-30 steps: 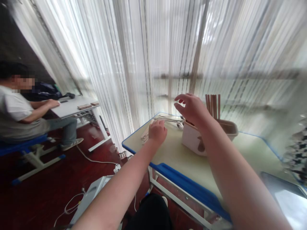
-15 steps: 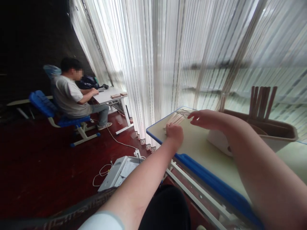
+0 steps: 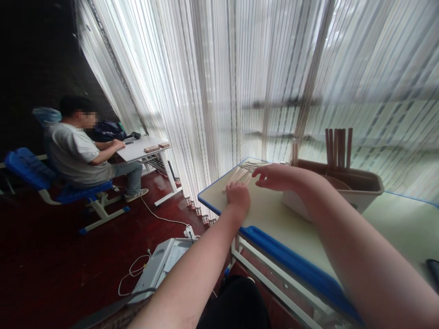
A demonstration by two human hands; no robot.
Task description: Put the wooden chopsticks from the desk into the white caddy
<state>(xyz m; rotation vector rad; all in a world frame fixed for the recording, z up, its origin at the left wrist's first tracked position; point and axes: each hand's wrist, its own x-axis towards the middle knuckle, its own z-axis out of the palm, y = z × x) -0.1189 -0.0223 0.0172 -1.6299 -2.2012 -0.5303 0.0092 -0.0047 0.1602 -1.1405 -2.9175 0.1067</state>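
Observation:
A fan of thin, light-coloured sticks (image 3: 238,175) lies near the far left corner of the table (image 3: 265,214). My left hand (image 3: 239,198) is closed at the near end of these sticks, low over the tabletop; its fingertips are largely hidden. My right hand (image 3: 271,176) reaches in from the right, palm down. Its fingers are loosely bent and apart, with the tips close to the sticks' right side and nothing visible in them. Behind it lie more thin sticks (image 3: 262,163), partly covered by the hand.
A white-and-brown bin (image 3: 368,192) stands right of my hands, with several brown sticks (image 3: 338,148) upright in it. Sheer curtains (image 3: 219,91) hang behind the table. Leftward, a person (image 3: 72,151) sits at a white desk (image 3: 140,151). A grey box (image 3: 161,265) and cables are on the floor.
The view has shifted, so the scene sits further left and slightly lower. My left hand has stayed at the sticks' near end. My right hand remains beside them, fingers a little more curled.

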